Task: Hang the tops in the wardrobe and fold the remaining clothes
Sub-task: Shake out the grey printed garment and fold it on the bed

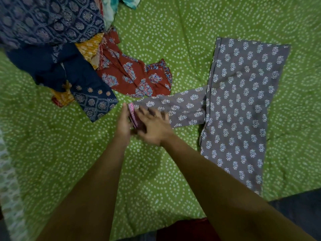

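A grey top [241, 105] with white leaf print lies folded lengthwise on the green bedsheet [156, 171], one sleeve stretched out to the left. At the sleeve's pink-edged cuff [132, 115], my left hand [123, 122] holds the cuff edge from the left side. My right hand [153, 126] lies flat on the sleeve just right of the cuff, fingers spread and slightly blurred. Whether the left fingers curl round the cuff is partly hidden.
A heap of unfolded clothes fills the upper left: a rust red printed garment [133, 75], a navy embroidered one [69, 75], a yellow one [90, 47] and a blue printed one [48, 20]. The bed's near edge runs along the bottom right.
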The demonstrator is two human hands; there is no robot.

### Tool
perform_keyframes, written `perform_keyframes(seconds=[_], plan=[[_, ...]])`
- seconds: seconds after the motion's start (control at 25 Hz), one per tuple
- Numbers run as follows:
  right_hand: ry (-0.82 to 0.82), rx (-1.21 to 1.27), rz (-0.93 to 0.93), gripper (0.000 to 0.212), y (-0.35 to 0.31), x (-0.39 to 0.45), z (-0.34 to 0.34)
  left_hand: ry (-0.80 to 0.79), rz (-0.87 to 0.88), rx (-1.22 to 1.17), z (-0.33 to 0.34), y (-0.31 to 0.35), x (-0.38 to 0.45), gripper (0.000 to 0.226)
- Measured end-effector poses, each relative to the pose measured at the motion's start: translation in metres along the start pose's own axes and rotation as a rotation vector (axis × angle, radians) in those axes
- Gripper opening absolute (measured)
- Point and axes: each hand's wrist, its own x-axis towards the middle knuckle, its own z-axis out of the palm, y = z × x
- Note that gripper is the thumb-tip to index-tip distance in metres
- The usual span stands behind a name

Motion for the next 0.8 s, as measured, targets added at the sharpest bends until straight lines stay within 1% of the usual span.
perform_keyframes(seconds=[0.08,0.12,0.2,0.24,0.28,0.36,0.4,0.48,0.52,0.6,0.68,0.72,0.76,0.8], plan=[[0.266,0.077,0.116,0.043,0.021,0.003,-0.011,0.049,0.083,0.137,0.002,-0.006,0.006,0.019],[0.359,0.069,0.205,0.036,0.036,0.004,-0.021,0.063,0.134,0.222,0.001,-0.012,0.008,0.018],[0.451,-0.076,0.347,0.039,0.073,0.011,-0.041,0.072,0.189,0.267,0.002,-0.020,0.010,0.025],[0.450,-0.159,0.386,0.041,0.092,0.015,-0.048,0.063,0.206,0.282,0.002,-0.025,0.011,0.026],[0.414,-0.214,0.394,0.041,0.106,0.018,-0.055,0.070,0.245,0.327,0.003,-0.027,0.012,0.026],[0.334,-0.293,0.296,0.030,0.125,0.026,-0.065,0.134,0.354,0.513,0.002,-0.033,0.018,0.028],[0.313,-0.307,0.244,0.023,0.131,0.031,-0.068,0.159,0.397,0.611,0.002,-0.036,0.021,0.029],[0.305,-0.235,0.220,0.014,0.134,0.039,-0.077,0.205,0.429,0.704,0.004,-0.037,0.021,0.031],[0.331,-0.175,0.230,0.013,0.134,0.042,-0.080,0.215,0.444,0.714,0.004,-0.037,0.020,0.032],[0.447,-0.057,0.274,0.014,0.130,0.039,-0.079,0.241,0.492,0.697,0.006,-0.037,0.012,0.033],[0.599,0.043,0.377,0.021,0.129,0.023,-0.067,0.240,0.520,0.587,0.008,-0.037,0.005,0.037],[0.657,0.134,0.468,0.025,0.130,0.011,-0.057,0.220,0.506,0.500,0.009,-0.036,0.002,0.042],[0.673,0.254,0.562,0.028,0.129,0.000,-0.046,0.180,0.494,0.428,0.008,-0.036,0.001,0.050],[0.616,0.358,0.628,0.030,0.127,-0.006,-0.032,0.126,0.486,0.382,0.005,-0.037,0.001,0.058]])
